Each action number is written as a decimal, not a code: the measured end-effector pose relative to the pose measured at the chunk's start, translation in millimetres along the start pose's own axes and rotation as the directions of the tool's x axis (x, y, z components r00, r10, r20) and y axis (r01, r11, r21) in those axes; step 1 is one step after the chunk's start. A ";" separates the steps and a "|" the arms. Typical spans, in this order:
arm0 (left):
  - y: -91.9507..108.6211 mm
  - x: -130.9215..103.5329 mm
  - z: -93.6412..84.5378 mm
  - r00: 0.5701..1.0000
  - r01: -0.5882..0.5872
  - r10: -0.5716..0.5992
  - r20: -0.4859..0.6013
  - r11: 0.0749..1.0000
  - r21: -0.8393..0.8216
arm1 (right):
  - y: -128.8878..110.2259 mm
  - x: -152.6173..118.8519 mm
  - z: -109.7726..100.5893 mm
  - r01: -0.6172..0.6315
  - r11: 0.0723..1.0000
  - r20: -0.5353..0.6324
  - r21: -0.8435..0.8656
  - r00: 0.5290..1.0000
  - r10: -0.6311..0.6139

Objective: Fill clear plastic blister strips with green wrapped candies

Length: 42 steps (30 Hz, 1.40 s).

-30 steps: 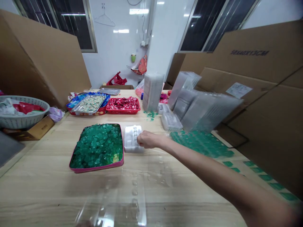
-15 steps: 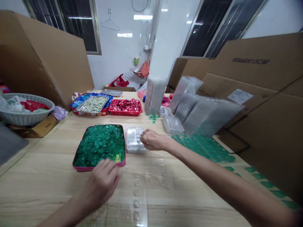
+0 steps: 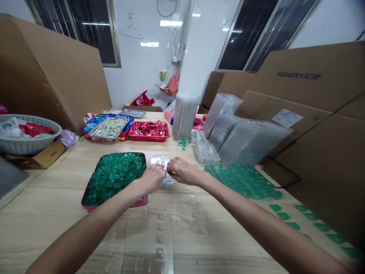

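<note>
A small stack of clear plastic blister trays [image 3: 156,159] lies just right of a pink-rimmed tin [image 3: 85,208] heaped with green translucent pieces [image 3: 114,177]. My left hand [image 3: 154,177] is over the near left part of the stack, its fingers closed at the trays. From the right, my right hand [image 3: 182,171] pinches at the stack's right edge. The fingertips of both hands nearly meet, and what lies between them is partly hidden. Nearer to me, an open clear plastic blister sheet [image 3: 160,239] with a row of moulded bumps lies flat on the table.
Upright stacks of clear packaging [image 3: 251,140] stand at the right before a cardboard box [image 3: 319,99]. Rows of flat green pieces [image 3: 245,180] cover the table there. Behind are a red tray of shiny red wrappers [image 3: 168,136] and a tray of pale pieces [image 3: 110,127]. A grey basket [image 3: 28,144] sits left.
My left hand has moved up and right, from the tin's near edge to the stack of blister trays. My right hand has stayed at the stack's right edge.
</note>
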<state>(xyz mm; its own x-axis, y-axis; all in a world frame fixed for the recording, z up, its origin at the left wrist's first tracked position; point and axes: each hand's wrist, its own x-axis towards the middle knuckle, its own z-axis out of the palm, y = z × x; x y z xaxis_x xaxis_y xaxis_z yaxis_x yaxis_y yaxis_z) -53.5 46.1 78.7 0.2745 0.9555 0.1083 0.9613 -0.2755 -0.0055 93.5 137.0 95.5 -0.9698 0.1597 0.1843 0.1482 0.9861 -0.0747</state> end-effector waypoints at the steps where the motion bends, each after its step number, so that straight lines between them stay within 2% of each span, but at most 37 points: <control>1: -0.4 -0.1 -3.5 1.000 0.004 -0.004 -0.001 1.000 0.008 | -0.7 -3.7 0.2 -0.025 0.999 -0.096 0.023 0.995 0.027; 3: -3.1 -1.4 -15.7 0.999 0.030 -0.029 -0.020 0.999 0.022 | -2.4 -11.8 -0.1 -0.109 0.991 -0.296 0.084 0.946 0.129; 4: -5.3 -3.6 -24.2 0.998 0.049 -0.048 -0.037 0.998 0.026 | -3.2 -15.3 -0.3 -0.155 0.980 -0.355 0.121 0.916 0.189; 5: -7.8 -7.8 -34.0 0.996 0.068 -0.067 -0.060 0.997 0.024 | -3.9 -17.9 -0.5 -0.194 0.969 -0.367 0.152 0.899 0.238; 7: -13.6 -24.3 -55.1 0.987 0.096 -0.096 -0.128 0.995 -0.004 | -4.8 -18.7 0.2 -0.223 0.961 -0.248 0.163 0.933 0.259; 9: -20.5 -54.8 -73.9 0.970 0.098 -0.108 -0.219 0.994 -0.058 | -5.0 -13.3 2.4 -0.207 0.974 -0.004 0.093 0.978 0.208; 11: -29.2 -99.2 -85.5 0.940 0.081 -0.114 -0.321 0.990 -0.115 | -4.9 -3.7 5.7 -0.180 0.984 0.210 0.014 0.962 0.173; 12: -34.4 -125.0 -88.1 0.926 0.075 -0.124 -0.356 0.986 -0.149 | -4.7 1.6 7.4 -0.175 0.985 0.275 -0.012 0.946 0.171; 16: -56.6 -222.5 -86.0 0.853 0.196 -0.291 -0.432 0.948 -0.252 | -3.8 19.6 11.4 -0.179 0.983 0.359 -0.030 0.916 0.178; 18: -60.3 -249.5 -87.3 0.832 0.292 -0.408 -0.377 0.899 -0.327 | -3.8 25.6 11.5 -0.167 0.986 0.380 -0.029 0.910 0.165; 19: -58.6 -254.7 -89.9 0.828 0.318 -0.442 -0.345 0.876 -0.362 | -4.3 28.1 11.1 -0.160 0.987 0.383 -0.028 0.910 0.158; 20: -54.9 -254.4 -93.3 0.826 0.328 -0.466 -0.318 0.855 -0.402 | -5.4 30.7 10.3 -0.151 0.988 0.382 -0.029 0.912 0.151; 22: -43.8 -239.1 -100.1 0.815 0.323 -0.502 -0.290 0.808 -0.493 | -11.2 35.5 6.2 -0.138 0.989 0.357 -0.048 0.923 0.146; 24: -32.1 -211.0 -103.0 0.803 0.290 -0.533 -0.267 0.741 -0.606 | -24.8 37.9 -2.3 -0.201 0.979 0.197 0.035 0.962 0.190; 25: -26.7 -194.8 -102.2 0.789 0.271 -0.555 -0.263 0.699 -0.662 | -35.3 37.3 -8.0 -0.246 0.956 0.069 0.161 0.969 0.237; 26: -21.4 -178.3 -100.0 0.769 0.235 -0.574 -0.281 0.663 -0.711 | -48.3 35.3 -13.9 -0.268 0.900 -0.067 0.344 0.949 0.309; 27: -15.9 -162.1 -96.6 0.752 0.199 -0.590 -0.294 0.628 -0.752 | -63.0 32.1 -19.2 -0.243 0.799 -0.174 0.550 0.903 0.394; 28: -10.0 -146.5 -92.2 0.741 0.166 -0.600 -0.303 0.600 -0.783 | -78.4 28.2 -23.2 -0.189 0.669 -0.211 0.719 0.857 0.470; 30: 3.2 -118.4 -82.2 0.734 0.096 -0.597 -0.324 0.563 -0.821 | -106.6 19.9 -25.5 -0.079 0.423 -0.203 0.903 0.788 0.582; 32: 17.4 -96.3 -72.9 0.766 0.021 -0.549 -0.335 0.541 -0.840 | -124.2 12.2 -20.9 -0.003 0.268 -0.179 0.963 0.736 0.652; 34: 30.2 -81.3 -65.9 0.811 -0.039 -0.481 -0.334 0.525 -0.850 | -129.0 3.9 -13.4 0.046 0.199 -0.176 0.979 0.687 0.705; 36: 39.5 -72.7 -61.8 0.845 -0.067 -0.430 -0.319 0.507 -0.860 | -125.4 -6.1 -7.3 0.073 0.162 -0.170 0.984 0.658 0.733; 42: 48.3 -64.7 -56.9 0.925 -0.044 -0.329 -0.189 0.403 -0.914 | -111.7 -33.0 -2.1 0.078 0.055 -0.093 0.995 0.656 0.749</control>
<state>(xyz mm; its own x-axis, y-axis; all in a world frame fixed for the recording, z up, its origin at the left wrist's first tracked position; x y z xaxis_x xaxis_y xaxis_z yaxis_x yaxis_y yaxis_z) -26.3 -35.0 128.0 -0.0673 0.9546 0.2902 0.3531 -0.2493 0.9018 109.3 21.7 99.8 -0.5069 0.8478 0.1557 -0.2607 0.0214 -0.9652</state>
